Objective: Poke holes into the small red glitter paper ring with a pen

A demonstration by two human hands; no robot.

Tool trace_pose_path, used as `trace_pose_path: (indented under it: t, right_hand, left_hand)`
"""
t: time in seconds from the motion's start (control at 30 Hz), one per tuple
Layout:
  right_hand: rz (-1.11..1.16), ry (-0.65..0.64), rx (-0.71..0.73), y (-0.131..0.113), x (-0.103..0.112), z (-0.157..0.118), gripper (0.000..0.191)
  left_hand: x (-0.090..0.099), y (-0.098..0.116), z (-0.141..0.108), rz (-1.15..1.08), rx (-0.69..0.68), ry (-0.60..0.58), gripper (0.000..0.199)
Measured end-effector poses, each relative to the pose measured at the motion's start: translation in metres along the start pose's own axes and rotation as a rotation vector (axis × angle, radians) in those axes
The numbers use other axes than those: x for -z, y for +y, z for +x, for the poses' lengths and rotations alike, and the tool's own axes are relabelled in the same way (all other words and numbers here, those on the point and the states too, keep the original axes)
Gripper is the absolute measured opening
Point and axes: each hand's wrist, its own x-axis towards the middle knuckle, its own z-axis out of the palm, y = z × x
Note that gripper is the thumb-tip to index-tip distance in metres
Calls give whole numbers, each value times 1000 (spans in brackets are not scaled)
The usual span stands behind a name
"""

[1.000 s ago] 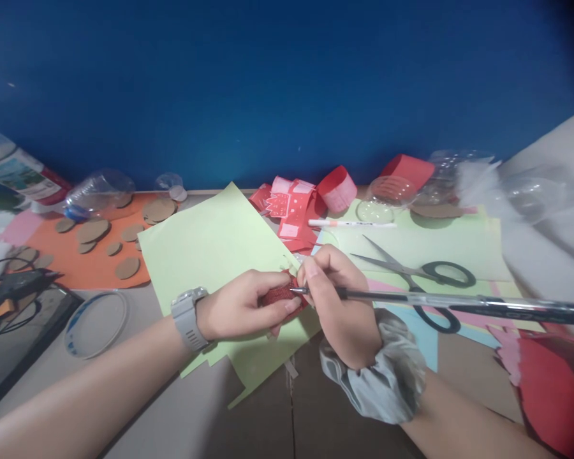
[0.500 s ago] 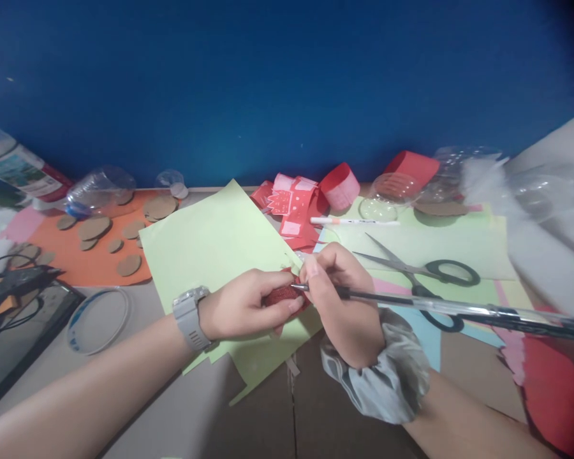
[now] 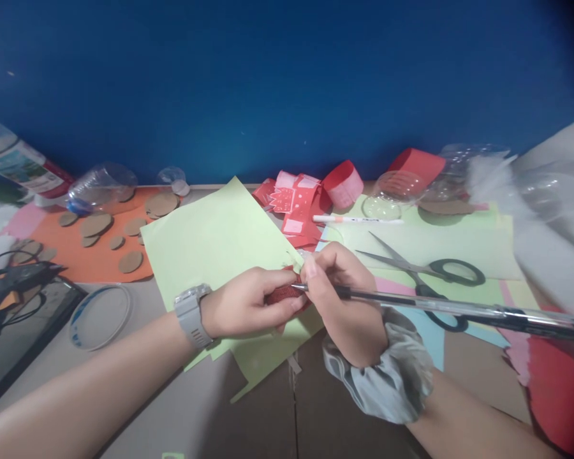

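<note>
My left hand (image 3: 243, 303), with a grey watch at the wrist, is closed around a small red, textured piece (image 3: 281, 294), partly hidden by my fingers. My right hand (image 3: 342, 296) grips a clear-barrelled pen (image 3: 459, 308) whose metal tip lies at the red piece, close to my left fingers. A thin pale green paper strip (image 3: 294, 260) sticks out by my right fingertips; whether they pinch it, I cannot tell. Beneath both hands lies a light green paper sheet (image 3: 210, 236) with a cut lower edge.
Black-handled scissors (image 3: 418, 271) lie spread on papers at right. Behind my hands are a red paper figure (image 3: 299, 201) and a white marker (image 3: 358, 220). Cardboard discs (image 3: 95, 224) rest on orange paper (image 3: 76, 264) at left, near a tape roll (image 3: 100, 317). A blue wall (image 3: 287, 89) stands behind.
The view has shifted very slightly. Both hands keep their grip, and the pen tip stays at the red piece.
</note>
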Motion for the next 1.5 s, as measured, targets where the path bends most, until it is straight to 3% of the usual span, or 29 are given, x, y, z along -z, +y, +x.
trace_pose_path:
  t: [1.1,1.5]
  right_hand:
    - [-38,32,11,-1,0,1,27]
    - [4,31,-18,1,0,3,28]
  left_hand:
    - [0,0,1,39,-1,2,23]
    - [-1,1,1,-53,21,7,24]
